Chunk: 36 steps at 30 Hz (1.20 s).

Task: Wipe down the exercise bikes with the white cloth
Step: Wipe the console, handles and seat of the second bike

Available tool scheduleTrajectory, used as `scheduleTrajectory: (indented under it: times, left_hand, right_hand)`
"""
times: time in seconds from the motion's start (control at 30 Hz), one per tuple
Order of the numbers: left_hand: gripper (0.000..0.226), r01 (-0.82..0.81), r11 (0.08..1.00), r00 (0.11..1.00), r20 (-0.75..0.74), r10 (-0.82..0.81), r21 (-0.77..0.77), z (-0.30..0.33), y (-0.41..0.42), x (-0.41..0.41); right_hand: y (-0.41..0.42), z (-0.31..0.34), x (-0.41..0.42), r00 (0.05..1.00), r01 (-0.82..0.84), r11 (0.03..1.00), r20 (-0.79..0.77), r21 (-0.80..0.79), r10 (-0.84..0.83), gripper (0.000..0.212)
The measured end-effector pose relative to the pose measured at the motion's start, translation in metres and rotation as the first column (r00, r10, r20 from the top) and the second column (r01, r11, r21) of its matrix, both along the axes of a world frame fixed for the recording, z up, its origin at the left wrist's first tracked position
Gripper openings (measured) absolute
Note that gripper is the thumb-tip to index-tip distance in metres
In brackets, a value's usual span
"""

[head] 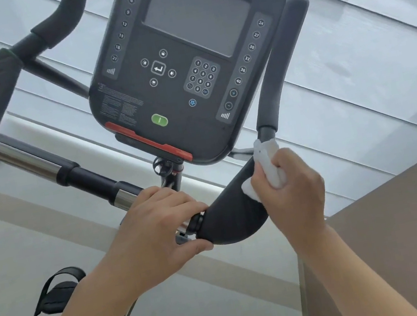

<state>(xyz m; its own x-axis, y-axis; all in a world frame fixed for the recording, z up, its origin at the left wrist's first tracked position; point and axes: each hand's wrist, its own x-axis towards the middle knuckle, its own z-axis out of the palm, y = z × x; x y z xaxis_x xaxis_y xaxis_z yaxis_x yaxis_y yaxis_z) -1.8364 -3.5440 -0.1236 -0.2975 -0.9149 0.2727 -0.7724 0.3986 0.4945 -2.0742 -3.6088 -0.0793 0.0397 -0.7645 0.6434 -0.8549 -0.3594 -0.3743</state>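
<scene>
While the left hand (154, 222) clasps the handlebar (229, 223), the right hand (289, 185) grips one white cloth (268, 167).

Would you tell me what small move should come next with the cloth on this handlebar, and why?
Probably slide the white cloth, gripped by the right hand, up onto the upright grip. The cloth sits at the elbow pad top, just below that grip, while the left hand holds the pad's inner end.

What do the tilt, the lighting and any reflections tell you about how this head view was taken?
Head view: strongly tilted, so the console leans; soft, even daylight from the window, no hard shadows; bright highlights on the chrome bar; the white cloth in the right hand is slightly overexposed.
</scene>
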Motion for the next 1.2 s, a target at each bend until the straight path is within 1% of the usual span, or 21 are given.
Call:
scheduleTrajectory:
  times: [0.07,0.17,0.23,0.27,0.3,0.33,0.4,0.43,0.47,0.53,0.6,0.67,0.77,0.83,0.9,0.97,1.03,1.07,1.13,1.2]
  left_hand:
    - [0.060,0.004,1.000,1.000,0.002,-0.004,0.003,0.002,0.001,0.000]
    - [0.051,0.001,1.000,0.999,-0.032,-0.001,-0.003,0.009,-0.004,-0.001]
    - [0.052,-0.013,1.000,0.997,-0.074,0.015,0.028,0.015,-0.010,-0.005]
    - [0.054,-0.015,0.999,0.996,-0.083,0.018,0.043,0.018,-0.014,-0.008]
    - [0.055,-0.008,0.998,0.996,-0.086,0.013,0.058,0.020,-0.018,-0.012]
    - [0.057,0.002,0.997,0.996,-0.089,0.005,0.074,0.022,-0.023,-0.017]
    - [0.057,0.013,0.996,0.996,-0.090,-0.004,0.094,0.025,-0.032,-0.028]
    - [0.057,0.010,0.996,0.997,-0.079,-0.002,0.094,0.025,-0.036,-0.033]
    - [0.056,0.005,0.996,0.998,-0.056,0.000,0.093,0.026,-0.040,-0.038]
    - [0.052,0.003,0.996,1.000,-0.012,-0.002,0.091,0.027,-0.045,-0.044]
    - [0.046,0.009,0.995,1.000,0.009,-0.010,0.102,0.027,-0.048,-0.045]
    - [0.043,0.022,0.993,1.000,0.018,-0.024,0.118,0.027,-0.048,-0.043]
    - [0.043,0.032,0.987,0.999,0.009,-0.034,0.157,0.027,-0.048,-0.041]
    - [0.043,0.026,0.985,1.000,0.013,-0.028,0.171,0.026,-0.048,-0.041]
    - [0.042,0.013,0.985,0.999,0.030,-0.018,0.172,0.027,-0.048,-0.042]
    - [0.041,0.006,0.983,0.999,0.031,-0.011,0.182,0.028,-0.046,-0.043]
    - [0.042,-0.006,0.979,1.000,0.020,0.002,0.206,0.029,-0.045,-0.044]
    - [0.042,-0.010,0.975,1.000,0.014,0.007,0.224,0.029,-0.045,-0.043]
    - [0.043,-0.003,0.971,1.000,0.011,0.000,0.238,0.030,-0.044,-0.042]
    - [0.044,0.014,0.973,1.000,0.010,-0.017,0.228,0.031,-0.044,-0.041]
  right_hand:
    - [0.027,-0.016,0.006,0.996,-0.088,0.995,-0.018,-0.052,0.087,0.036]
    - [0.056,-0.041,0.009,0.976,-0.218,0.967,-0.052,-0.131,0.212,0.029]
    - [0.055,-0.045,0.006,0.964,-0.256,0.953,-0.123,-0.164,0.238,0.026]
    - [0.050,-0.042,0.004,0.962,-0.260,0.950,-0.134,-0.172,0.239,0.026]
    - [0.042,-0.038,0.003,0.968,-0.243,0.954,-0.112,-0.172,0.227,0.027]
    - [0.033,-0.032,0.002,0.978,-0.205,0.966,-0.058,-0.157,0.198,0.028]
    - [0.011,-0.018,-0.001,0.988,-0.093,0.994,0.114,-0.062,0.100,0.030]
    - [-0.002,-0.013,-0.003,0.978,-0.039,0.999,0.204,0.001,0.038,0.032]
    - [-0.013,-0.009,-0.005,0.957,0.001,0.999,0.290,0.051,-0.016,0.033]
    - [-0.030,-0.007,-0.008,0.890,0.020,0.994,0.452,0.106,-0.066,0.032]
    - [-0.031,-0.011,-0.007,0.829,0.017,0.992,0.553,0.125,-0.084,0.035]
    - [-0.016,-0.020,-0.004,0.792,0.014,0.993,0.605,0.116,-0.082,0.033]
    - [0.027,-0.047,0.005,0.746,0.051,0.997,0.662,0.054,-0.074,0.027]
    - [0.061,-0.071,0.021,0.727,0.019,1.000,0.686,0.011,-0.021,0.024]
    - [0.086,-0.092,0.038,0.739,-0.057,0.997,0.669,-0.050,0.076,0.024]
    - [0.092,-0.104,0.043,0.786,-0.090,0.987,0.599,-0.130,0.151,0.027]
    - [0.085,-0.106,0.038,0.843,-0.099,0.978,0.507,-0.182,0.180,0.028]
    - [0.080,-0.105,0.035,0.852,-0.100,0.976,0.490,-0.194,0.185,0.027]
    - [0.068,-0.094,0.025,0.820,-0.049,0.985,0.556,-0.167,0.135,0.024]
    - [0.044,-0.074,0.012,0.728,0.056,0.997,0.686,-0.049,-0.007,0.022]
